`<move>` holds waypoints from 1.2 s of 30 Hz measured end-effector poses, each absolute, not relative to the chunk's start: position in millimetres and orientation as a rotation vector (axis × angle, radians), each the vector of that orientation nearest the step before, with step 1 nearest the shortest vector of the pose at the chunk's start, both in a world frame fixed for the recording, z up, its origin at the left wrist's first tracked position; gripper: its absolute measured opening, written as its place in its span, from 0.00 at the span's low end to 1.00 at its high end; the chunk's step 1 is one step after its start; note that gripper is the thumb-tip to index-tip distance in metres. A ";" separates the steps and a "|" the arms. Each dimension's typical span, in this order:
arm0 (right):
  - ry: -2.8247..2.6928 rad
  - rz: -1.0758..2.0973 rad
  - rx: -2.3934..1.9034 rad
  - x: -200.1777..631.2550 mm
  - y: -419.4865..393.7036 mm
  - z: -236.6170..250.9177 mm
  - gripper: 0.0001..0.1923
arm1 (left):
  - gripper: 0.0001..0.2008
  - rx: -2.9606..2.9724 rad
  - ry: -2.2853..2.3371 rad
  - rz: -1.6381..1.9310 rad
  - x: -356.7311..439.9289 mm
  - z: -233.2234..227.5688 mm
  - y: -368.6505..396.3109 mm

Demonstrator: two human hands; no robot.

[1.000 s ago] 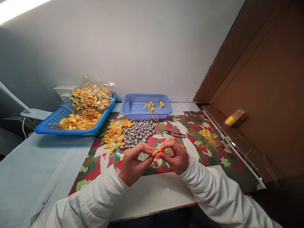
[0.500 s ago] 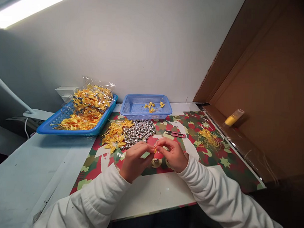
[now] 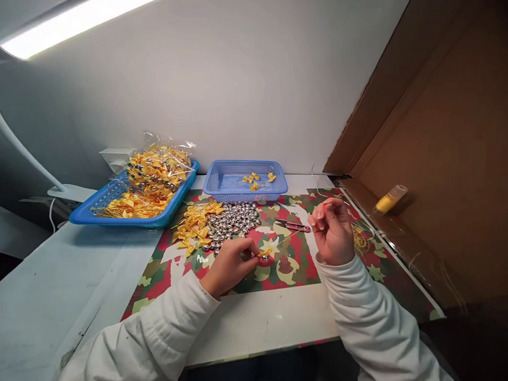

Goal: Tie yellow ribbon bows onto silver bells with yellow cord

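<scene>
left hand (image 3: 228, 263) pinching yellow ribbon bow (image 3: 265, 252) over counter's (image 3: 33, 294) middle | right hand (image 3: 331, 232) pinching gold thread (image 3: 292, 236) running taut from bow | silver bells (image 3: 232, 220) piled just behind

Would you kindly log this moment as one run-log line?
left hand: pinches yellow bow | right hand: pulls thin thread taut | nearby: silver bells, snips

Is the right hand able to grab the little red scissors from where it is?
Probably yes. The right hand is pinching a thin gold thread, but the red scissors lie flat on the mat just to its left, with nothing between them. It would likely have to drop the thread first.
</scene>
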State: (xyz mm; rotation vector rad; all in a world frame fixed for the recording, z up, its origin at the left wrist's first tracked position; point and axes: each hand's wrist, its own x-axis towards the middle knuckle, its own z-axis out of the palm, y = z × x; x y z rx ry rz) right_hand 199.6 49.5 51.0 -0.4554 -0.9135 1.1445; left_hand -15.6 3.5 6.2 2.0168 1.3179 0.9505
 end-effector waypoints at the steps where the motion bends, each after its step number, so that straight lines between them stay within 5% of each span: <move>1: -0.925 1.140 -0.473 198.2 49.0 49.5 0.10 | 0.04 1.931 1.292 0.944 -14.8 6.5 2.8; 10: -1.919 0.743 -0.676 169.6 26.8 21.9 0.06 | 0.11 1.044 1.028 1.003 -14.1 7.3 4.8; 19: -1.905 0.696 -0.726 160.1 27.4 0.8 0.04 | 0.11 0.883 0.860 1.001 -10.1 7.5 1.3; 24: -1.721 0.967 -0.800 162.8 30.2 10.4 0.11 | 0.11 1.133 1.007 1.057 -14.3 6.6 0.6; 28: -1.077 1.229 -0.742 178.2 48.1 20.9 0.10 | 0.02 1.915 1.342 1.102 -20.7 6.6 0.7; 36: -0.867 1.272 -0.912 182.7 76.8 13.1 0.12 | 0.10 2.793 1.333 0.394 -9.0 2.3 -8.8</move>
